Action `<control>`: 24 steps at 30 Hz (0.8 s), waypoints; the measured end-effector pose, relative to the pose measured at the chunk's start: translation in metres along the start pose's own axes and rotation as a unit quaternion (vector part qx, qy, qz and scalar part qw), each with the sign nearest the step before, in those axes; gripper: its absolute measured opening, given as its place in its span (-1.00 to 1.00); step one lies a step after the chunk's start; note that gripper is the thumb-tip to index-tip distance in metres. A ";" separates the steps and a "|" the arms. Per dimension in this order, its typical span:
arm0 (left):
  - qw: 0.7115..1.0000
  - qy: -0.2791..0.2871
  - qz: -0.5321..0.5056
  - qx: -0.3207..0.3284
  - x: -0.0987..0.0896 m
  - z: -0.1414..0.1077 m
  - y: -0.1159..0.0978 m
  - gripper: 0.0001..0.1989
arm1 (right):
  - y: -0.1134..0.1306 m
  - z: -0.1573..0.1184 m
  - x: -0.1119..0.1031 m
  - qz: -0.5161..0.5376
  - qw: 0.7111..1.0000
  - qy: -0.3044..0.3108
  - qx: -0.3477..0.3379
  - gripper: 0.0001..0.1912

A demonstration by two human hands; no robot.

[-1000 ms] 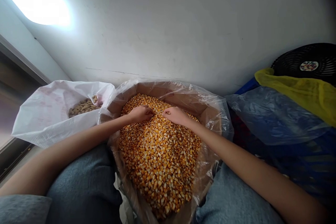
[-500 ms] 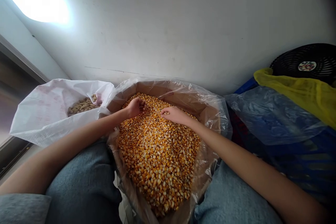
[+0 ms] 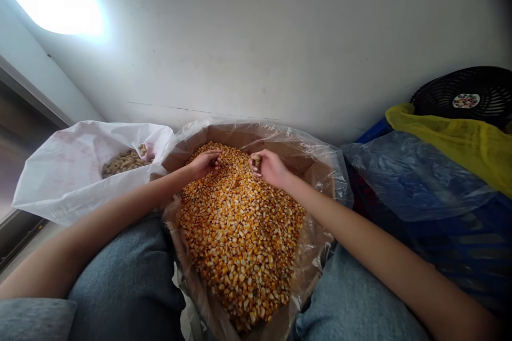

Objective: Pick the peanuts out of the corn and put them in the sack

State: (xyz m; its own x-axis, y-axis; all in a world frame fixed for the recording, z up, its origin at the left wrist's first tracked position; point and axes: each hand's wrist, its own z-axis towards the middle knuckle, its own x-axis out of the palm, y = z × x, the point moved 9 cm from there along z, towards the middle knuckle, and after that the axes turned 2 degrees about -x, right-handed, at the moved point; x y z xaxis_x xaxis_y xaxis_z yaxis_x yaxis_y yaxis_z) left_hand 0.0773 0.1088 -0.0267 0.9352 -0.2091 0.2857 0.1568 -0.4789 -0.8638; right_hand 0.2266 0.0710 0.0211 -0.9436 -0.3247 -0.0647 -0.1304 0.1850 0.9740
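Observation:
Yellow and orange corn kernels [image 3: 244, 240] fill a clear plastic liner [image 3: 340, 170] inside a cardboard box between my knees. Over the back of the kernels, my left hand [image 3: 205, 164] has its fingers curled round something small that I cannot make out. To its right, my right hand [image 3: 270, 168] pinches a peanut [image 3: 256, 160] between thumb and fingers. The two hands are apart, both above the corn.
Peanuts in shells [image 3: 124, 162] lie in a white sack [image 3: 60, 170] at the left. On the right are a blue crate [image 3: 472, 250], clear plastic, a yellow mesh [image 3: 452, 138] and a black round slatted object [image 3: 480, 90]. A wall [image 3: 256, 37] stands behind.
My right hand has risen slightly off the corn and turned, and a peanut now shows in its fingers. My left hand has turned a little, its fingers reaching further forward.

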 end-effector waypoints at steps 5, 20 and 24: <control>0.994 -0.032 0.101 0.023 -0.010 0.000 -0.008 -0.76 | -0.002 0.000 -0.018 0.092 0.995 -0.040 0.007 -0.68; 0.578 0.154 0.771 0.217 0.079 -0.050 0.020 -0.64 | 0.001 -0.002 -0.003 -0.411 0.908 -0.029 -0.077 -0.71; 0.592 0.125 0.762 0.230 0.084 -0.047 0.001 -0.63 | 0.009 -0.003 -0.008 -0.412 0.905 -0.054 -0.092 -0.69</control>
State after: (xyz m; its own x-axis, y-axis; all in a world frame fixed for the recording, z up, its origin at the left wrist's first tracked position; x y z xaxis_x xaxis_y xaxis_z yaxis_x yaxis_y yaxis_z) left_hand 0.1407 0.0507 0.0159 0.0338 -0.2460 -0.9687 -0.6856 0.6995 -0.2015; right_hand 0.2339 0.0721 0.0310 -0.5746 -0.1882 -0.7965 -0.7599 -0.2389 0.6046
